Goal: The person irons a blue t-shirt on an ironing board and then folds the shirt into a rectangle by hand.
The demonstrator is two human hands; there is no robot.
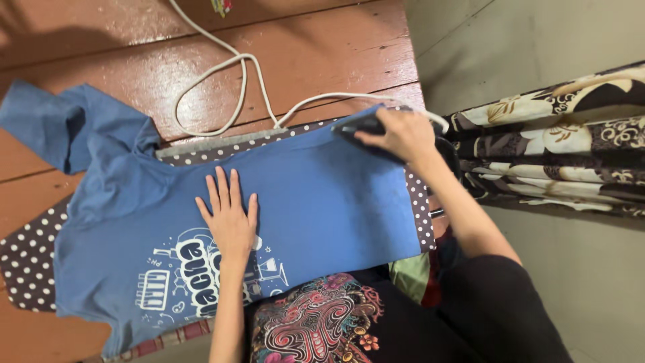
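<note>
A blue T-shirt (316, 202) with a white printed design lies spread over a dark polka-dot ironing pad (27, 262) on a reddish wooden floor. My left hand (228, 215) rests flat on the middle of the shirt, fingers apart, just above the print. My right hand (400, 134) grips the handle of a dark iron (356, 129) that sits on the shirt's far right edge. A white cord (228, 67) runs from the iron and loops across the floorboards.
A floral patterned cloth (557, 141) hangs at the right over a grey floor (537, 47). My lap with a colourful printed garment (316, 323) is at the bottom. One blue sleeve (47, 121) lies out on the boards at the upper left.
</note>
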